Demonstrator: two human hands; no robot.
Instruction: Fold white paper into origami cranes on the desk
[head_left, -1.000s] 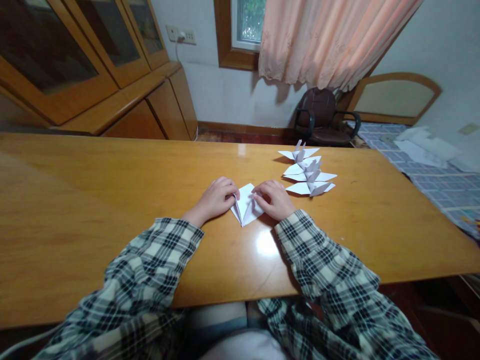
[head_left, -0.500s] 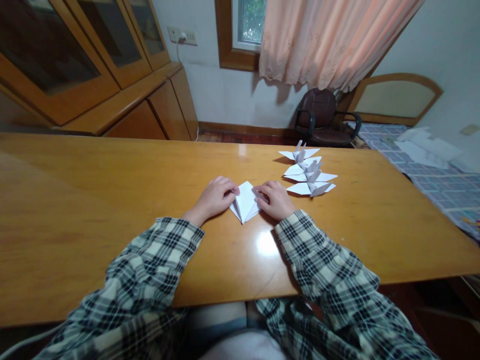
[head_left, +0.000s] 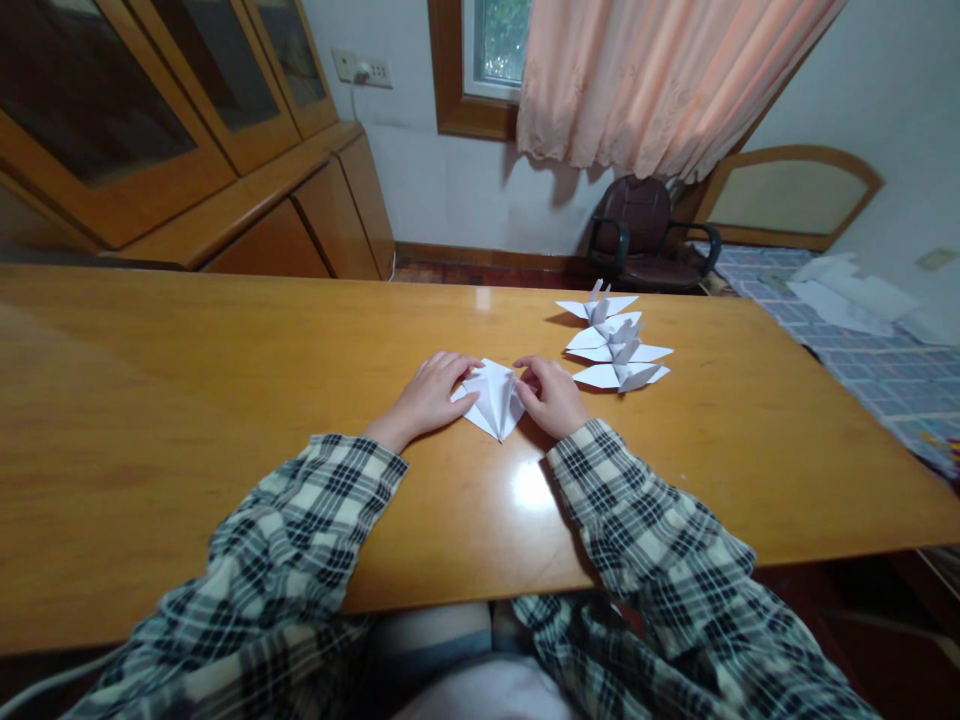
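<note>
A folded sheet of white paper (head_left: 496,398) lies on the table between my hands, with creased flaps and a pointed end toward me. My left hand (head_left: 433,394) grips its left side, the thumb on top of the paper and the fingers along the upper left edge. At the right edge, the thumb and curled fingers of my right hand (head_left: 553,396) close on the paper; part of that edge is hidden behind them. Several folded paper cranes (head_left: 621,375) stand in a row just beyond my right hand, their wings spread.
The wooden table (head_left: 225,420) stretches wide to both sides. Behind it are a wooden cabinet (head_left: 262,225) on the left and a dark armchair (head_left: 641,230). A bed with a checked cover (head_left: 840,345) and loose white sheets (head_left: 851,295) is on the right.
The paper's flaps have shifted, showing a different face with creases in its middle, and its near point has moved slightly right. My left fingers have spread a little; the cranes stay put.
</note>
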